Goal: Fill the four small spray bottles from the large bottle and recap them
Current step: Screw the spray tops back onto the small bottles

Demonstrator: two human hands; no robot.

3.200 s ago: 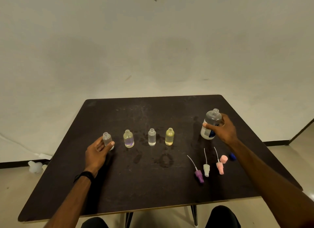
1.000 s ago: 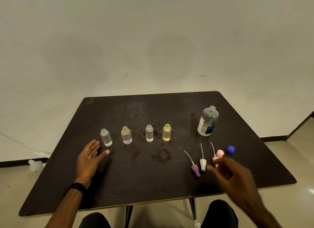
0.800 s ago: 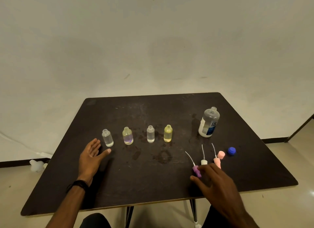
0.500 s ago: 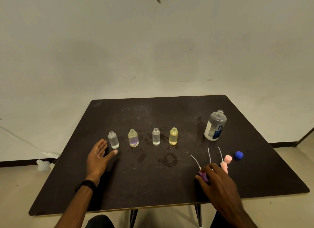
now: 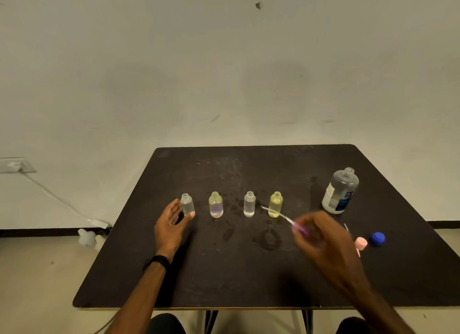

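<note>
1. Right hand [image 5: 321, 236], blurred, has its grip pinched on the purple spray cap [image 5: 300, 229] above the bench [image 5: 249, 284].
2. Left hand [image 5: 171, 224] rests slack-fingered, holding nothing, beside the leftmost small bottle [image 5: 187, 204].
3. Four small bottles stand uncapped in a row; large bottle [image 5: 340, 192] far right.

Gaps btwn four small bottles [image 5: 249, 204] narrow; near table [image 5: 224, 279] half open.

A bare indoor room of no clear kind — a plain off-white wall [image 5: 224, 72], scuffed and marked, rises behind a dark square table [image 5: 249, 271] on a pale smooth floor [image 5: 37, 284]. At far left a wall socket [image 5: 15, 165] feeds a white cable [image 5: 57, 201] — it runs down to the dark skirting [image 5: 37, 232].
</note>
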